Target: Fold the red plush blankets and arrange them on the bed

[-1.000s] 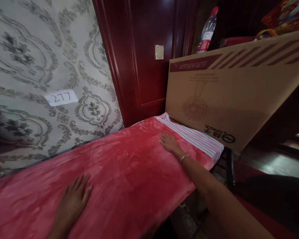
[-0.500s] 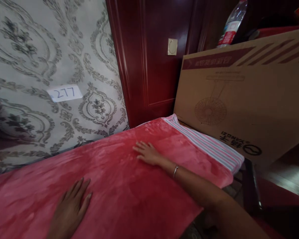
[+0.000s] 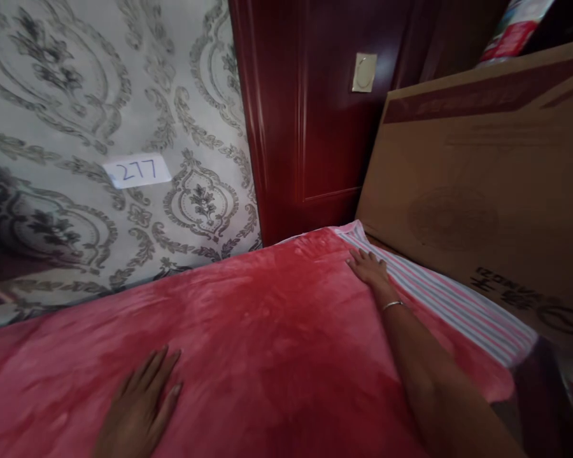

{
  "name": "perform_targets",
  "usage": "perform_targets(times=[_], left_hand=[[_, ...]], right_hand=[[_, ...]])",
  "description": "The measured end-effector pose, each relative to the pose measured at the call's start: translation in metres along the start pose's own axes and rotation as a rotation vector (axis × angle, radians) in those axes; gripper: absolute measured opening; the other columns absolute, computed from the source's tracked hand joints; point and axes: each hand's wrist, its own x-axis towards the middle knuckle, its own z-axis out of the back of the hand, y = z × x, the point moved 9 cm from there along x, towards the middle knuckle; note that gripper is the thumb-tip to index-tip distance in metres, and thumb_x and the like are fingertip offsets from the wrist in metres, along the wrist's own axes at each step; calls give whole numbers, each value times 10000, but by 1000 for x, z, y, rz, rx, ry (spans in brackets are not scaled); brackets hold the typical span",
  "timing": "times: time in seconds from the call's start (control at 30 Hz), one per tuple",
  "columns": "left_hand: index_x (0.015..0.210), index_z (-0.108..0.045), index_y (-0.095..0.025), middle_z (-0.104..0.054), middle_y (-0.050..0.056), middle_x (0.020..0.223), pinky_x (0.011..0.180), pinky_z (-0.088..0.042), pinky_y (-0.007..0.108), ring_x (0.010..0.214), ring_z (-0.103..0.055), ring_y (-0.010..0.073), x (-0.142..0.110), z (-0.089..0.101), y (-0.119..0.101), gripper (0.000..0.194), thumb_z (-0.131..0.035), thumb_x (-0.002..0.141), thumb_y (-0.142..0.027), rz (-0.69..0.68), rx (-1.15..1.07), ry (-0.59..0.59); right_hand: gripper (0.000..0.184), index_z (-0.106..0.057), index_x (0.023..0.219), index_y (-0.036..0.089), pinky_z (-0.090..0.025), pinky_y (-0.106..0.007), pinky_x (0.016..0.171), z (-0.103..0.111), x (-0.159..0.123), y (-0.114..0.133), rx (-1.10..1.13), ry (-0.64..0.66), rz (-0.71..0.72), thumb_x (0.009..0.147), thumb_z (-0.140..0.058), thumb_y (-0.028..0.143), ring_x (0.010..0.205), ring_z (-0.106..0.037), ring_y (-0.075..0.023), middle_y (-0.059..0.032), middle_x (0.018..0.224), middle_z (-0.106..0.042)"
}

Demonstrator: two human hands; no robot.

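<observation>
A red plush blanket lies spread out flat, with a pink, grey and white striped edge along its right end. Near the bottom left, my left hand rests palm down on the plush, its fingers stretched out. My right hand lies flat on the blanket beside the striped edge, fingers apart, with a thin silver bracelet round the wrist. Neither hand grips the cloth. What supports the blanket is mostly hidden beneath it.
Behind the blanket stand a patterned wall with a paper label reading 277 and a dark red wooden panel with a square plate. To the right is a large cardboard box, with a plastic bottle above its top edge.
My right hand has slid right across the blanket to near the striped edge. My left hand stays in about the same place. The view has shifted slightly, and the bottle is now partly cut off.
</observation>
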Motion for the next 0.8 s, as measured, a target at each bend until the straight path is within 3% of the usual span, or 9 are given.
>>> perform_targets(times=[0.17,0.23,0.3,0.4,0.53,0.6,0.7,0.77,0.8], left_hand=[[1347,-676,-259,-624,67,1443,1121,-456,498,1353,-567,296,6,12,2,584,-415,911,-549,57,-45,42],[1301,-706,-255,-662,72,1396,1104,-474,466,1292,-614,290,23,18,5,565,-406,922,-548,81,-69,76],[1318,-694,-215,-654,95,1403,1114,-461,443,1283,-616,287,51,24,6,587,-367,946,-531,99,-69,92],[1486,-539,-149,-473,140,1576,1171,-381,488,1441,-462,322,98,18,-2,660,-332,965,-498,117,-30,140],[1562,-426,-184,-325,146,1653,1193,-261,627,1536,-275,375,129,-15,-18,657,-365,975,-473,111,-7,213],[1562,-428,-227,-304,128,1662,1183,-252,653,1538,-266,379,130,-29,-21,632,-368,983,-473,103,-6,216],[1567,-418,-249,-293,111,1667,1183,-259,644,1540,-259,379,125,-39,-18,628,-364,992,-497,93,-2,220],[1565,-419,-255,-300,106,1665,1182,-266,643,1537,-267,380,123,-41,-14,627,-360,996,-511,90,6,213],[1564,-421,-261,-304,104,1664,1179,-272,642,1535,-274,380,123,-41,-13,626,-361,996,-518,85,8,207]], right_hand=[[624,-347,1600,275,-260,-657,1172,-11,6,-6,-12,-42,-4,1041,-246,535,1518,-256,-364,-94,1679,-256],[619,-373,1588,249,-249,-689,1163,-5,7,-4,-22,-81,-19,1042,-257,519,1529,-219,-378,-116,1676,-256],[608,-382,1583,219,-219,-694,1174,7,2,15,-24,-151,15,1046,-278,483,1542,-172,-378,-139,1672,-257],[602,-336,1607,243,-199,-592,1226,13,-25,96,39,-176,304,1041,-344,446,1550,-177,-323,-113,1675,-260],[637,-244,1628,340,-180,-578,1239,-24,-86,226,187,117,780,1039,-385,534,1566,-116,-296,-26,1704,-147],[635,-265,1609,406,-121,-584,1253,-39,-103,266,167,213,985,1022,-422,593,1569,-99,-283,31,1699,-144],[576,-365,1577,388,-109,-522,1269,-44,-67,266,69,209,987,1028,-448,540,1559,-166,-261,24,1675,-245],[579,-383,1585,274,-125,-536,1262,-36,-13,234,32,163,828,1041,-424,468,1551,-190,-292,-62,1660,-290],[568,-364,1591,298,-119,-515,1268,-31,19,210,-2,128,683,1046,-408,452,1556,-176,-267,-28,1666,-280]])
